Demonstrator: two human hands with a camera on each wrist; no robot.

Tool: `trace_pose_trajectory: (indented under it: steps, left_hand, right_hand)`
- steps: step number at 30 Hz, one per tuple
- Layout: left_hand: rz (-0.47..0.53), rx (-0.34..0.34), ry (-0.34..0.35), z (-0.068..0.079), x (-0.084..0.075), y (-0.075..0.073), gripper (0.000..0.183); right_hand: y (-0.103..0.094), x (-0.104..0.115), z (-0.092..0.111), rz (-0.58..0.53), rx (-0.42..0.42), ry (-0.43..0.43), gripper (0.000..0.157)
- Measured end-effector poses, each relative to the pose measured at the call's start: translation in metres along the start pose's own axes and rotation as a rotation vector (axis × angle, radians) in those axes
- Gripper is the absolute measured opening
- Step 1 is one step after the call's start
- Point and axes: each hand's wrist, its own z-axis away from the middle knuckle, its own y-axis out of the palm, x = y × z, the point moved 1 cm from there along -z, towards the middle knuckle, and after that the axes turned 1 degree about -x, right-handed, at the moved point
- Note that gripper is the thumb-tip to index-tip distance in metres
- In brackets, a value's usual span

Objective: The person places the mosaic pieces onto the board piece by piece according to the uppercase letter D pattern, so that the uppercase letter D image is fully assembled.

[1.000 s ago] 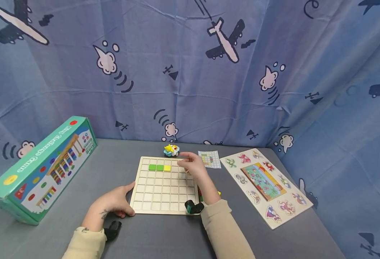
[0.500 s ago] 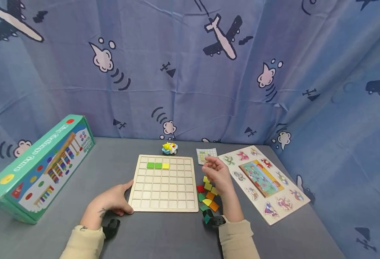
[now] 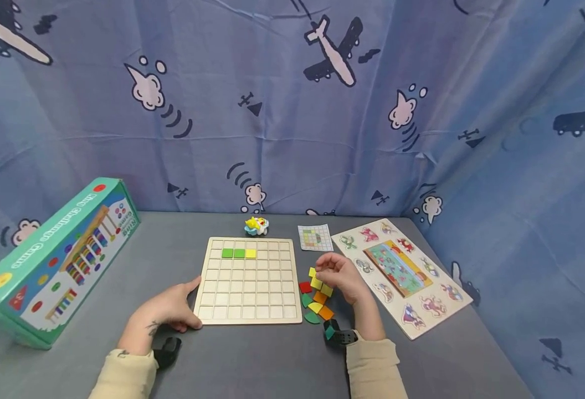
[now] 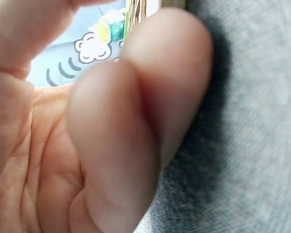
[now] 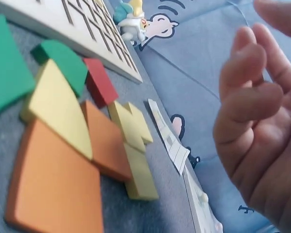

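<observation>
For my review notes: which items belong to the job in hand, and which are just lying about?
Likely part of the job:
grid board
three tiles set in it
loose coloured pieces beside it
pattern card

Apparently just lying about:
green box
small toy figure
picture puzzle board

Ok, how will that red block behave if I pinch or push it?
The red block looks rigid and probably light, being small and thick with crisp edges. Lying flat, it should slide rather than roll. The green block sits right next to it, so pushing that way would likely nudge both.
</observation>
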Motion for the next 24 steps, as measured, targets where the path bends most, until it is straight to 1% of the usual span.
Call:
trace_pose_trajectory:
  steps: [5, 9, 13, 17, 20, 24]
  left_hand:
    - [-0.005, 0.004, -0.001, 0.000, 0.000, 0.000, 0.111]
    - [-0.009, 0.005, 0.004, 0.000, 0.001, 0.000, 0.111]
    - [-0.006, 0.009, 0.004, 0.000, 0.000, 0.000, 0.110]
    - [-0.002, 0.014, 0.002, 0.001, -0.001, -0.001, 0.109]
    - [-0.004, 0.013, 0.006, 0.000, -0.001, 0.000, 0.109]
    - [-0.003, 0.014, 0.007, 0.000, -0.001, -0.001, 0.109]
  right_hand:
    - [-0.002, -0.004, 0.002, 0.106, 0.120, 0.002, 0.025]
    - [0.001, -0.006, 0.002, 0.221, 0.214, 0.014, 0.022]
    - [0.009, -0.005, 0.002, 0.314, 0.280, 0.042, 0.017]
    - [0.017, -0.003, 0.002, 0.448, 0.299, 0.051, 0.016]
    - [0.022, -0.002, 0.002, 0.551, 0.278, 0.062, 0.018]
    - [0.030, -0.001, 0.003, 0.652, 0.235, 0.100, 0.025]
